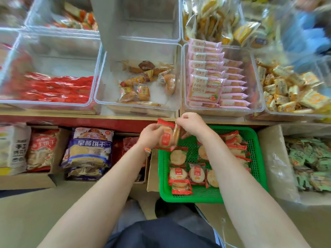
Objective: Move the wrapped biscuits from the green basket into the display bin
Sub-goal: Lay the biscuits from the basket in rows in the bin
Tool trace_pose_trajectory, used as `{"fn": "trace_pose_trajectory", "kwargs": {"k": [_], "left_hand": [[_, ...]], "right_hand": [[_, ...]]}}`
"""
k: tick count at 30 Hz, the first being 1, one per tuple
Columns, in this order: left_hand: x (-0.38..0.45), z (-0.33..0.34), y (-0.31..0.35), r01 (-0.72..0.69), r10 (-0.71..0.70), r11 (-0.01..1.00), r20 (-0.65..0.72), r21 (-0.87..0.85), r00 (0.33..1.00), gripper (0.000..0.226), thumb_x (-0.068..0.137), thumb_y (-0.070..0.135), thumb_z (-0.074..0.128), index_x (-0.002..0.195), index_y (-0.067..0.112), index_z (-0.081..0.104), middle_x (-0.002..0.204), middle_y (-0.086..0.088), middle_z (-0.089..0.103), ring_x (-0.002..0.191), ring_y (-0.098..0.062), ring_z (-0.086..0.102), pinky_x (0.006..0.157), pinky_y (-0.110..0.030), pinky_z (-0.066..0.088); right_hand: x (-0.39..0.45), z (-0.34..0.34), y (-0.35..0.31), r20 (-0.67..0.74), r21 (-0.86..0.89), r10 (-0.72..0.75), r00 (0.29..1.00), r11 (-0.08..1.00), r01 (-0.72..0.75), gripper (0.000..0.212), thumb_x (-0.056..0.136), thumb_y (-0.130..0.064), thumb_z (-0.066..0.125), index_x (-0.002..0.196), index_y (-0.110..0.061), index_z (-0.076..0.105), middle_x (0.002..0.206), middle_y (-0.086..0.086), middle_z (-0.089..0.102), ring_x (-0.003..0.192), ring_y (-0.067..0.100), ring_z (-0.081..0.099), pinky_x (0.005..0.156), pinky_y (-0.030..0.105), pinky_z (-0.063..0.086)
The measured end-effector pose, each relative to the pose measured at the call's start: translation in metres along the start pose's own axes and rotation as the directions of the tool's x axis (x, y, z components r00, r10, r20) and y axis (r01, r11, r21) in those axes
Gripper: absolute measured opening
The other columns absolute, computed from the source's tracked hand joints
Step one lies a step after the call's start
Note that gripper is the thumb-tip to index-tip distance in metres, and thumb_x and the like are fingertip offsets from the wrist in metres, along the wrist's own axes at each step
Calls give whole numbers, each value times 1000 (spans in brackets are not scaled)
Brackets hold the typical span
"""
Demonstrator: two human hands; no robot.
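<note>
Your left hand (pixel 149 136) grips a stack of wrapped biscuits (pixel 167 137) above the far-left corner of the green basket (pixel 258 158); your right hand (pixel 190 125) pinches its right side. More packets lie inside the basket; the bins sit beyond it.

bright, even light from above, no hard shadows round my arms. soft glare on the clear bins (pixel 138 104). wide-angle lens bends the shelf edge (pixel 71 120) & stretches corners. top right & far left smeared w/ motion blur; centre fairly sharp.
</note>
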State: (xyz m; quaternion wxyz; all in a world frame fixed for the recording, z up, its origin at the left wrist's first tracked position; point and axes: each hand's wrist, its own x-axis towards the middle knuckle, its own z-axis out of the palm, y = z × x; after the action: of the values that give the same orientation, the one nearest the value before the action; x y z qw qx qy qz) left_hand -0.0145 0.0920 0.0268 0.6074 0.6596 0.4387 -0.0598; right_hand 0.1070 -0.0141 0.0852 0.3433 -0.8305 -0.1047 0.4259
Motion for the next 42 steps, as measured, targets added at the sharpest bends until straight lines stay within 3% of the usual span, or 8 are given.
{"fn": "trace_pose_trajectory", "kwargs": {"k": [5,11,19,25,28,32,37,42], "left_hand": [[-19,-91,-12,21,59,947,238,-322,970,23,93,24,53,100,12,72,89,-8,70,78,-22,63,60,-26,52],[-25,-251,-35,-14,177,925,399,-379,900,22,93,25,62,110,11,66,89,-4,73,73,-13,68,58,-23,52],[-2,-391,-29,-118,204,939,246,-322,948,69,63,48,88,114,8,64,111,-21,69,103,-44,66,88,-65,50],[27,-430,-22,-182,197,960,54,-212,979,67,64,64,80,103,11,70,95,-8,75,89,-26,72,78,-48,58],[37,-448,-16,-191,185,959,-46,-208,982,46,75,44,78,91,2,71,78,-9,73,78,-27,70,74,-44,57],[55,-475,-7,-204,147,935,-208,-291,967,17,80,15,75,92,7,67,99,-19,71,88,-31,69,78,-46,57],[79,-500,15,-418,326,892,-398,-171,858,20,77,18,79,92,22,68,94,0,69,83,-7,64,72,-16,51],[109,-506,21,-486,437,873,-496,34,750,16,81,13,75,96,18,72,87,12,68,84,-3,64,80,-12,50]], "right_hand": [[-15,78,-68,42,74,-30,999,997,27,13,93,-11,57,86,-1,62,71,16,66,57,23,66,54,34,58],[-22,191,-173,14,139,-38,999,990,36,17,95,-15,60,88,0,59,75,15,59,53,24,61,42,27,50],[-29,262,-273,-63,-264,-245,968,939,220,36,86,-38,72,117,-22,65,109,-4,60,98,13,56,77,27,42],[-13,274,-308,9,-266,-170,985,950,167,41,84,-34,77,113,-6,67,99,3,71,85,17,65,76,33,53],[5,275,-316,56,-223,-133,990,964,142,38,82,-35,77,104,-5,69,94,9,74,78,19,64,66,33,49],[30,271,-326,-44,-96,-194,980,977,189,31,84,-28,76,106,-12,62,93,3,68,73,16,62,57,28,46],[75,276,-333,-261,-140,-307,915,950,279,25,87,-24,72,108,-23,57,101,-3,64,92,20,63,78,40,56],[118,300,-332,-268,-233,-336,903,932,278,25,89,-13,63,113,-21,62,108,4,66,94,23,61,78,34,52]]}}
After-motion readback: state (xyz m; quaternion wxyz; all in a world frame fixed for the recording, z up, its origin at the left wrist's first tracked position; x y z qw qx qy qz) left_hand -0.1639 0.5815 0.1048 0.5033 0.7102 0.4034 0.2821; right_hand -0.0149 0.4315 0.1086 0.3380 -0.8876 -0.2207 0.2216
